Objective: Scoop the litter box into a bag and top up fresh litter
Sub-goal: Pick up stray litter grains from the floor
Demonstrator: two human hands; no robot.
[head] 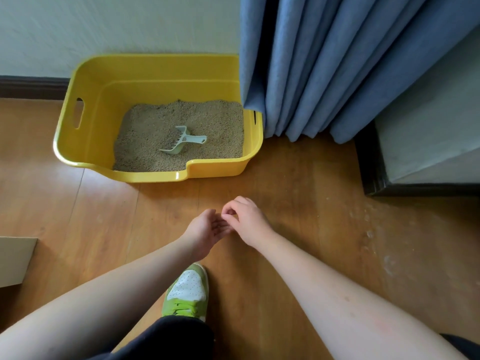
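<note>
Two bare hands over the wood floor (298, 203), both empty. Left hand (207, 229) is palm-up with fingers loosely cupped; right hand (246, 219) is knuckles-up with fingers curled in, its fingertips touching the left's fingers. Neither grips anything.

Writing: the scoop (181, 141) has a small mark at the neck where handle meets bowl, too small to read. No other text legible.

Containers: yellow litter box (85, 141) sits on the floor against the white wall (104, 27), ahead of the hands and apart from them. Cut-out handle slot in its left wall, lowered entry lip along the near-left rim. Inside: tan granular litter (155, 126), covering the floor of the box and banked a bit higher at the back. Pale green slotted scoop lies on top of the litter near the middle, handle pointing right, bowl toward the near-left.

Edges/room: blue curtain (337, 74) hangs over the box's far-right corner and hides it. Dark-based furniture block (415, 126) sits right of the curtain. Cardboard edge (15, 258) pokes in at the far left. One green-and-white sneaker (189, 289) is planted below the hands. Open floor between box front and hands; right-hand floor shows pale dusty smears (368, 229).
</note>
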